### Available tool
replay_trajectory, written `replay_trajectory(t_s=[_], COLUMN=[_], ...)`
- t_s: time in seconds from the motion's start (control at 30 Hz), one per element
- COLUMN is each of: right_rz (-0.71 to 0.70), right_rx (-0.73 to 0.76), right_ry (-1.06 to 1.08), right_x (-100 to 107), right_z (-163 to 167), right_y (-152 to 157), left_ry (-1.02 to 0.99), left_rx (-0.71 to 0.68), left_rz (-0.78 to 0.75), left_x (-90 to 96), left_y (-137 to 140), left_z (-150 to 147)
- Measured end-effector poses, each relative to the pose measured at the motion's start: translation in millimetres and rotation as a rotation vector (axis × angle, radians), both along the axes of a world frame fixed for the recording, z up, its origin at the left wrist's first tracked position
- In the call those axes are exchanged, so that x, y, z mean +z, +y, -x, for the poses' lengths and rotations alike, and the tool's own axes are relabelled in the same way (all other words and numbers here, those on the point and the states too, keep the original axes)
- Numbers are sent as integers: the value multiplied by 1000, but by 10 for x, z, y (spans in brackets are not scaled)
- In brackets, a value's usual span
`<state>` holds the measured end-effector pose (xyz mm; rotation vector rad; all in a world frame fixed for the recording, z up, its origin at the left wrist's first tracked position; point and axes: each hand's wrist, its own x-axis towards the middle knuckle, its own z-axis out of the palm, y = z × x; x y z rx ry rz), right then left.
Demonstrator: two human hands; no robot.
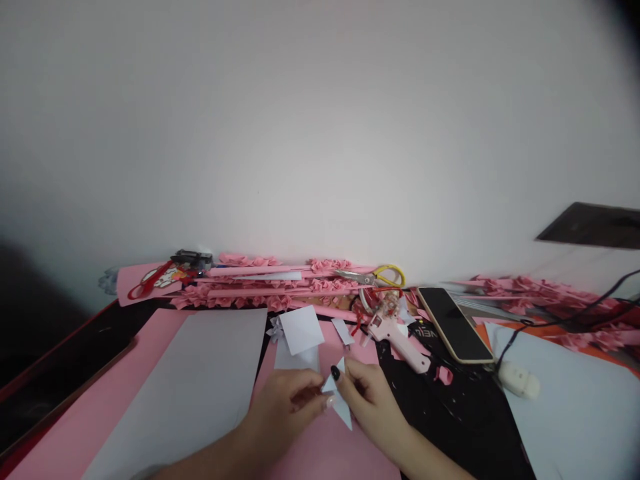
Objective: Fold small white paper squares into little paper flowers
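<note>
Between my two hands is a small folded piece of pale blue-white paper (343,408), its pointed end hanging down over a pink sheet (320,450). My left hand (283,403) pinches its left edge between thumb and finger. On the other side, my right hand (370,400) grips it with the thumb, which has a dark nail, pressed on top. Just beyond my fingers lies a square white paper (302,330), partly covering a pale strip (295,360). A smaller white paper piece (343,331) rests to its right.
A pink glue gun (400,343), a phone (455,325) and a white plug adapter (519,380) lie to the right. Yellow-handled scissors (389,275) rest on pink paper flower stems (280,291) along the wall. Large white sheets (195,387) flank both sides.
</note>
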<state>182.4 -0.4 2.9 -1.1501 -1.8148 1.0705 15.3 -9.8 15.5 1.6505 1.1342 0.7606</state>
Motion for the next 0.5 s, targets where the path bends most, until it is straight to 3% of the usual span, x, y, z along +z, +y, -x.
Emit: replay_trajectory(t_s=[0.2,0.5], right_rz=[-48,-32], right_rx=[26,29], right_ry=[-51,-41], right_x=[-36,-51], right_z=[-7,-18], right_y=[-13,-5], left_ry=[-31,-313], left_rx=[-13,2], left_rz=[15,273], left_x=[-75,-173], left_y=[10,46], left_z=[-12,-19])
